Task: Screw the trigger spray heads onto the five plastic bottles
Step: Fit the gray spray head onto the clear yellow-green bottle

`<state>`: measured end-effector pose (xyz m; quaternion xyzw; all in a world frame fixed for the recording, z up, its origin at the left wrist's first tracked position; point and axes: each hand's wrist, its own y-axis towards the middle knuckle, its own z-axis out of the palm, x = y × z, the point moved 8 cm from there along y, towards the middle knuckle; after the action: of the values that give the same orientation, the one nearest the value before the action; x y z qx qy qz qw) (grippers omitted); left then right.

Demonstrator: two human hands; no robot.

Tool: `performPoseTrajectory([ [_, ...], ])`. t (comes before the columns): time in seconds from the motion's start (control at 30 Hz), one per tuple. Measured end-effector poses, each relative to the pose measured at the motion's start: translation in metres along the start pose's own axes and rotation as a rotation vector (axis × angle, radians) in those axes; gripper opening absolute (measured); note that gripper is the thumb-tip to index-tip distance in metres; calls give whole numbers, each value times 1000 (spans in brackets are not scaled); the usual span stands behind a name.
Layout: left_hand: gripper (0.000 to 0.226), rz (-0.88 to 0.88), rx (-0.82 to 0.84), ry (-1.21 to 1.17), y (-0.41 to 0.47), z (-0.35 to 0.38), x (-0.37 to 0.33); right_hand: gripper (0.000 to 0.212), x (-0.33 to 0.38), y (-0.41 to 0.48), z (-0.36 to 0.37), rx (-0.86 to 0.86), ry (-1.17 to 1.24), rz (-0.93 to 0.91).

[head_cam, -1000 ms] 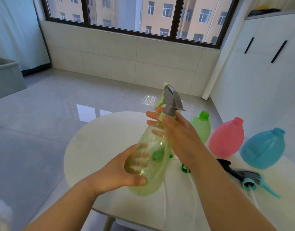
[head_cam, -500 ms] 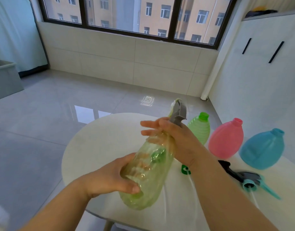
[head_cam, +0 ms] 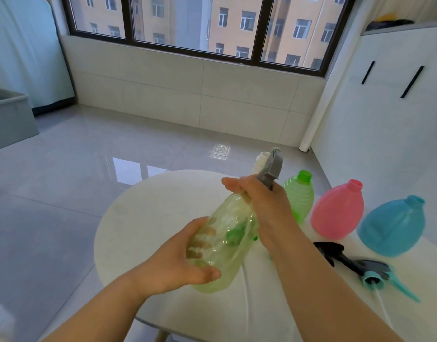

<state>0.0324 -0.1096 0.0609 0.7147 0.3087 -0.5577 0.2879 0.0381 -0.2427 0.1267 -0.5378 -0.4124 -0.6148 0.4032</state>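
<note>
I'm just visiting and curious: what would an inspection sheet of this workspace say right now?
Surface: round white table.
Job's things: clear bottle with grey spray head, held tilted; green bottle, pink bottle, blue bottle, uncapped; white bottle mostly hidden; loose spray heads at the right.
Clutter: nothing seen.
Hands: left hand grips the bottle's base; right hand wraps its neck.
Cables: nothing seen.
Surroundings: tiled floor, window, white cabinet.

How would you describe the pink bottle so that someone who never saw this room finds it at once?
On the round white table, look along the right side, where open bottles stand in a row. The pink bottle stands between the ribbed green bottle and the blue bottle. It alone is pink, and its body is smooth, not ribbed.
</note>
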Motion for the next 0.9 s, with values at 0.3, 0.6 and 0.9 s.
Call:
performPoseTrajectory([
  [0.3,70,77,-151,99,3,-3,-4,10,10,1,6,40,-49,-74],
  [0.6,70,82,-254,84,7,-15,5,15,-8,2,19,81,-184,-44],
  [0.9,94,-26,-350,230,11,-48,29,13,6,37,22,-21,-264,-128],
])
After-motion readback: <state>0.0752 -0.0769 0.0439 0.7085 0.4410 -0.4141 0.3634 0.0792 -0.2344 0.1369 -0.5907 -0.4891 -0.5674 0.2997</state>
